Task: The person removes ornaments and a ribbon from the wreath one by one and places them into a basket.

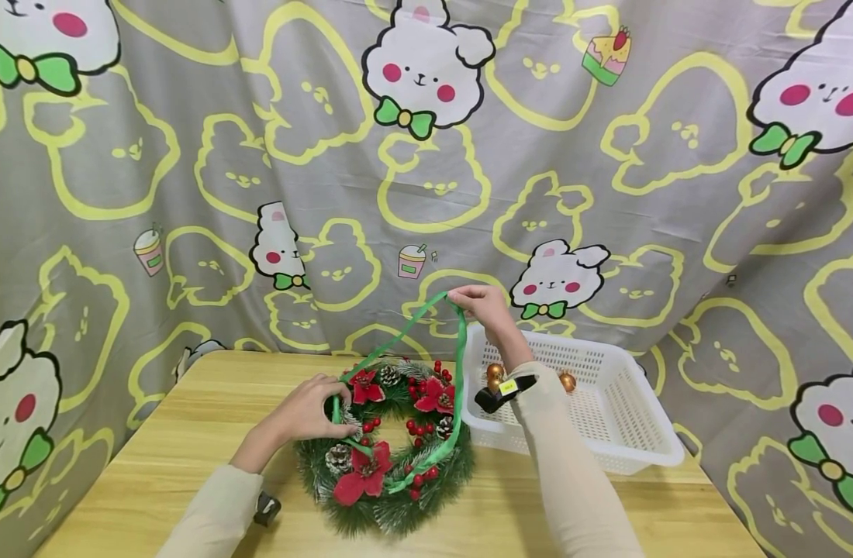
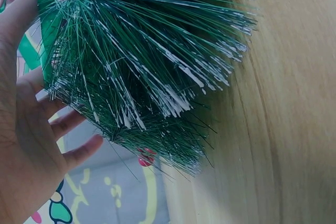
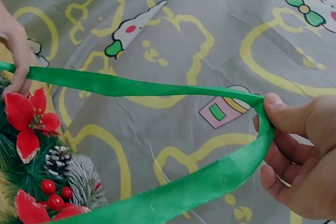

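A green ribbon [image 3: 205,187] rises from the wreath to my right hand [image 1: 485,310], whose thumb and fingertips pinch it high above the table. The wreath [image 1: 412,511] lies on the table, dressed with red flowers [image 1: 364,474], red berries and pine cones [image 1: 339,459]. My left hand [image 1: 308,411] is at the wreath's left side, thumb and fingers curved round the ribbon there. In the left wrist view, several fingers [image 2: 84,150] of that hand spread beside the green needles [image 2: 142,51]. One stretch of ribbon runs taut between both hands; another drops across the wreath's right side.
A white perforated basket [image 1: 608,449] stands to the right, partly behind my right forearm, with several golden balls [image 1: 568,380] inside. The wooden table [image 1: 189,411] ends at a patterned grey curtain [image 1: 343,310]. Black straps [image 1: 492,399] circle both wrists.
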The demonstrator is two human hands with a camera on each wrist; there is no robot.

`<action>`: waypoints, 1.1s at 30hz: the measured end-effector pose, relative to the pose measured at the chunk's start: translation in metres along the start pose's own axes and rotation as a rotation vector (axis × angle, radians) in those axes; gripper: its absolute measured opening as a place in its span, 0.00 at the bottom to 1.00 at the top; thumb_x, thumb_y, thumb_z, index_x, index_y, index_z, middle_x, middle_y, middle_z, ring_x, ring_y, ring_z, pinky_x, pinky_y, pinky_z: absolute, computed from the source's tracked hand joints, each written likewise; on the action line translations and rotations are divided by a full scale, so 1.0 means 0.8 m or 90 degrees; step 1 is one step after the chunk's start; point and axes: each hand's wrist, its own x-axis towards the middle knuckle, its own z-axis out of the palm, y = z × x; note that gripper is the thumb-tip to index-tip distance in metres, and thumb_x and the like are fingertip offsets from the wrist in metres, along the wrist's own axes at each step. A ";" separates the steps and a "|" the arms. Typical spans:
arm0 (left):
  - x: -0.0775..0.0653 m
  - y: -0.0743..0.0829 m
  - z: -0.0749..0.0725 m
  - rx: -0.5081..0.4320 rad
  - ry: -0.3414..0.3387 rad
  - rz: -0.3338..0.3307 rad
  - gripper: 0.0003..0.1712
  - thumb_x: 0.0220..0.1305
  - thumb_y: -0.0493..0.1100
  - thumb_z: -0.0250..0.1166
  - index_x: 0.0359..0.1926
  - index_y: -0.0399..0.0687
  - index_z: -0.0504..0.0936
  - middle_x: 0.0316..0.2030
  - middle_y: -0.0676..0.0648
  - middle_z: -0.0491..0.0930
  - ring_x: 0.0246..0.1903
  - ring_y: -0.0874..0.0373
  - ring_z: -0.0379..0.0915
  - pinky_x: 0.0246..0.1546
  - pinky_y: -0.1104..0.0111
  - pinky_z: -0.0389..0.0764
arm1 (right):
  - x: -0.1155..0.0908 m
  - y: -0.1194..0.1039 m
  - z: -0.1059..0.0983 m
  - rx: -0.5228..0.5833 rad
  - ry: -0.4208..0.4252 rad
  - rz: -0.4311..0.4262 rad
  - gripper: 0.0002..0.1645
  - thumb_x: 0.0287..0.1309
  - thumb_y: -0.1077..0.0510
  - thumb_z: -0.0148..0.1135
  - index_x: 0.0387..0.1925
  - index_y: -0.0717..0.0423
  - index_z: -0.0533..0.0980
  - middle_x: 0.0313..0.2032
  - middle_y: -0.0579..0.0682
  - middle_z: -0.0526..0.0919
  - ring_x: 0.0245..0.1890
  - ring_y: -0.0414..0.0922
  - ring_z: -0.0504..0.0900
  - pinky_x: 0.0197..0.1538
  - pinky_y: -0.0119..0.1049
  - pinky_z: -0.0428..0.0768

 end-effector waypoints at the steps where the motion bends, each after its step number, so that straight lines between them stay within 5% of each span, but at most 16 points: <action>1: 0.000 0.000 0.000 -0.001 0.001 0.000 0.24 0.47 0.69 0.76 0.37 0.63 0.81 0.43 0.55 0.80 0.45 0.55 0.73 0.40 0.58 0.74 | 0.000 0.001 -0.003 0.004 -0.007 -0.003 0.18 0.67 0.52 0.67 0.49 0.63 0.85 0.43 0.51 0.87 0.41 0.40 0.80 0.56 0.49 0.79; 8: 0.000 -0.001 0.000 0.001 0.003 0.002 0.25 0.47 0.68 0.76 0.38 0.62 0.81 0.44 0.54 0.80 0.46 0.55 0.74 0.42 0.57 0.75 | -0.001 0.004 -0.024 0.009 -0.027 -0.012 0.19 0.68 0.54 0.66 0.50 0.66 0.83 0.37 0.41 0.84 0.40 0.39 0.78 0.53 0.47 0.79; 18: 0.000 -0.002 0.001 -0.009 0.003 0.003 0.24 0.48 0.68 0.77 0.38 0.63 0.81 0.42 0.57 0.80 0.46 0.56 0.74 0.42 0.58 0.75 | 0.003 0.016 -0.053 0.009 -0.007 -0.019 0.21 0.68 0.54 0.66 0.51 0.70 0.81 0.34 0.40 0.85 0.37 0.37 0.79 0.57 0.51 0.78; 33: 0.001 -0.002 0.001 -0.011 -0.002 0.004 0.24 0.48 0.69 0.76 0.37 0.64 0.80 0.42 0.57 0.79 0.45 0.57 0.73 0.40 0.59 0.74 | 0.001 0.009 -0.094 0.020 0.026 -0.051 0.18 0.68 0.56 0.66 0.48 0.69 0.82 0.28 0.34 0.84 0.31 0.34 0.78 0.41 0.30 0.79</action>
